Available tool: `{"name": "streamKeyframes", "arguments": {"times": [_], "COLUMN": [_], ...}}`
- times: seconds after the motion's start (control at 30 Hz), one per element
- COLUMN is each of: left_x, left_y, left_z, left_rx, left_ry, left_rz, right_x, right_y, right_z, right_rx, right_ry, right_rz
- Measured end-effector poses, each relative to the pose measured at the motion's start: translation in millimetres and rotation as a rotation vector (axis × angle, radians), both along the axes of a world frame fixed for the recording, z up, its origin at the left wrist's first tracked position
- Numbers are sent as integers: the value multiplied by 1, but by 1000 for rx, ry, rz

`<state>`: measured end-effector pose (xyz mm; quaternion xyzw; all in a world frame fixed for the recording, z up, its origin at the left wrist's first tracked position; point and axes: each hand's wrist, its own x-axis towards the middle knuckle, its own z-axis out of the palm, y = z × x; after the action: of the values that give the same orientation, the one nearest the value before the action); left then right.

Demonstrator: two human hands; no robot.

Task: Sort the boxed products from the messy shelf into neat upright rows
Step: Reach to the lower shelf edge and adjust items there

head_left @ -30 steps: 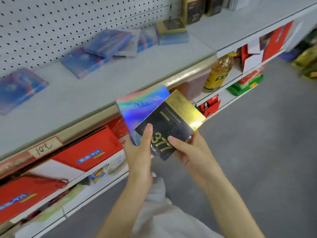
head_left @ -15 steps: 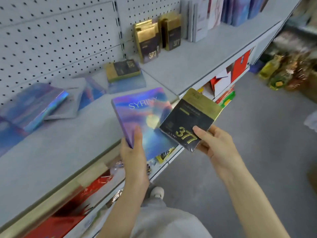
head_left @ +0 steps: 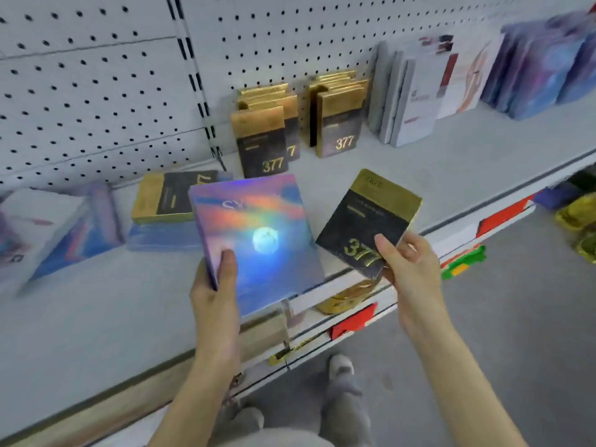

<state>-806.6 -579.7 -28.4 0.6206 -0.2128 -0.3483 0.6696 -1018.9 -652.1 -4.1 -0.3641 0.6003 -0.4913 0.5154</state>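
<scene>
Over the shelf [head_left: 451,162] front: both boxes held in air, not shelved.
Left grip: left hand [head_left: 214,295] pinches shiny blue box [head_left: 258,240] by lower corner.
Right grip: right hand [head_left: 409,266] pinches black-and-gold box [head_left: 364,221] by lower corner.
Risk: corner hold could let a box twist, toppling the upright row [head_left: 262,141].

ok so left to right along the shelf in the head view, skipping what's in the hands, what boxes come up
tipped-over blue boxes → flat black-and-gold box → left upright black-and-gold row → right upright black-and-gold row → upright white boxes → upright purple boxes
</scene>
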Motion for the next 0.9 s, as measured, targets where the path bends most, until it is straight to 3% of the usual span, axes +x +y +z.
{"name": "streamKeyframes", "arguments": {"times": [0.4, 0.6, 0.9], "left_x": [-95, -118, -141], "left_y": [-77, -76, -57], "left_z": [5, 6, 2], "left_rx": [8, 33, 67], "left_ry": [46, 13, 50], "left_rz": [343, 394, 449], "right_x": [-38, -24, -20], "right_y": [-254, -307, -317], "right_z": [-17, -37, -38], "right_rx": [-267, -400, -336], "right_ry": [116, 400, 485], "right_rz": [466, 503, 507]}}
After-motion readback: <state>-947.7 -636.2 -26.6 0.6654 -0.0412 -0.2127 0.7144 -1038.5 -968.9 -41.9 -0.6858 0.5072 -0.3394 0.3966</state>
